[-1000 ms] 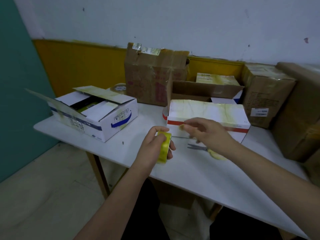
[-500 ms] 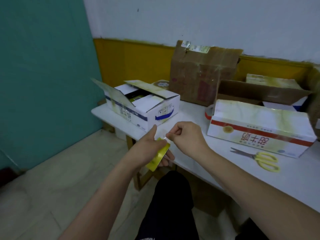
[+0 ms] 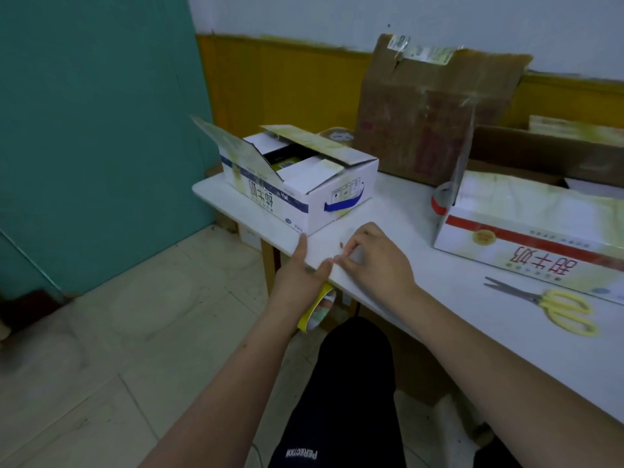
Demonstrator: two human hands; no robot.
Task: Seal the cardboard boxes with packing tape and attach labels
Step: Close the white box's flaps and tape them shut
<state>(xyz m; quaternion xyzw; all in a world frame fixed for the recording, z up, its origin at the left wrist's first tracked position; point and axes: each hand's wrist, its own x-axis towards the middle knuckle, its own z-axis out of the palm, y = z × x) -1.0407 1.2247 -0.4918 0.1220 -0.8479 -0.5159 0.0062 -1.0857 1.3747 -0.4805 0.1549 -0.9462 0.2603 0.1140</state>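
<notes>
Two hands are working at the near edge of the table (image 3: 422, 285): the left hand (image 3: 299, 276) is holding the yellow tape roll (image 3: 315, 310) in its grip just below the edge, while the right hand (image 3: 374, 261) is pinching something too small to tell. One white box (image 3: 304, 177) is sitting open-flapped beyond them, with scissors (image 3: 547, 304) lying to the right.

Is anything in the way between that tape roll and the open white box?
Nothing visible: the tape roll in the left hand faces bare table up to the open white box.
</notes>
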